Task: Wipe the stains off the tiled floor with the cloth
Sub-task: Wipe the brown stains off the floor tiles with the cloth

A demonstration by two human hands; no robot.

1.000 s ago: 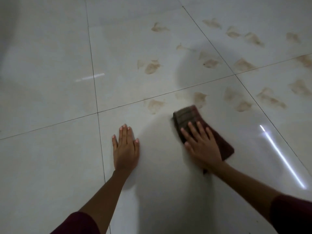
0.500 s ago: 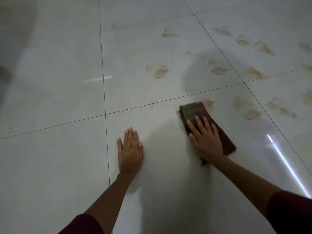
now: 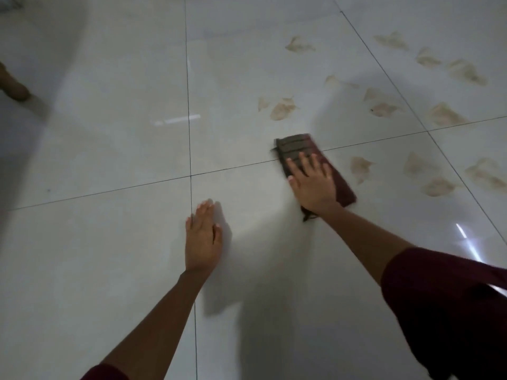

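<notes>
Head view: the cloth (image 3: 299, 149) is a folded dark rag, maroon w/ a greyer striped end, lying flat on the tiled floor (image 3: 109, 256) right across a grout line. Looks soft, light and limp, prob. damp; a loose tail sticks out at its near end. It'd bunch up if pinched, so best handled w/ a flat palm pressing down on its middle, not gripped at an edge. The glossy tile looks slick, so the cloth should slide easily.

Right hand (image 3: 312, 185) lies on the near half of the cloth, fingers (image 3: 296, 167) straight and slightly spread, pressing, not curled round it. Left hand (image 3: 201, 237) rests flat on bare tile near a grout line, fingers together, holding nothing; looks like a brace.

Brown stains (image 3: 282, 109) sit just beyond the cloth and to its right, many more farther right. Plenty left to wipe.
</notes>
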